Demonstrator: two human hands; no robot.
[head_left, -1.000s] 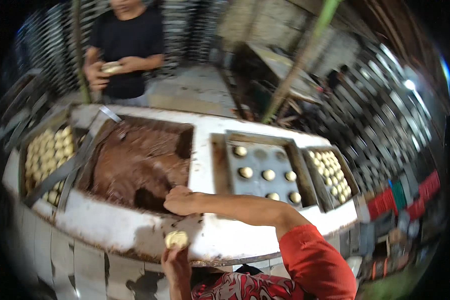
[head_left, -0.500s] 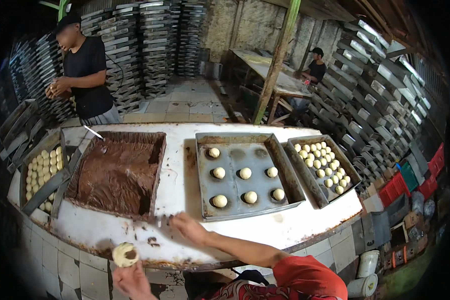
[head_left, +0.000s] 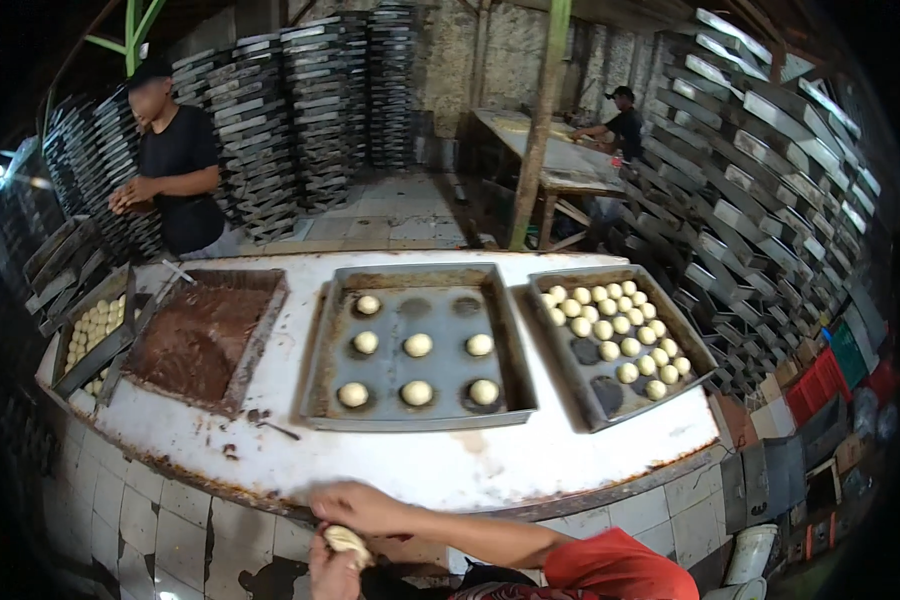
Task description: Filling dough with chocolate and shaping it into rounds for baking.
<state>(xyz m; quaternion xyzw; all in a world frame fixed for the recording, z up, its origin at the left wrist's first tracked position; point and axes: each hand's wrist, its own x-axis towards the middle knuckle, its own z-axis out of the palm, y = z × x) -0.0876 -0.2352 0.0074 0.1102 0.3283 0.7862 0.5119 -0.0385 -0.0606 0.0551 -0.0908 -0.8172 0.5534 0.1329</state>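
1. The right hand [head_left: 358,508] has come back to the dough piece [head_left: 348,541].
2. A small dark tool [head_left: 282,431] lies by the filling tray's [head_left: 262,343] near right corner.
3. Just off the worktop's [head_left: 420,475] front edge, the left hand [head_left: 332,578] grips the dough.
4. The right hovers against it; its grip I can't tell.

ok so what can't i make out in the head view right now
In the head view:
Inside of the dough: hidden by its outer folds
Forearm behind the left hand: cut off by the lower edge
Anything in the co-worker's hands: too small to tell
Lower bucket: cut off by the lower edge
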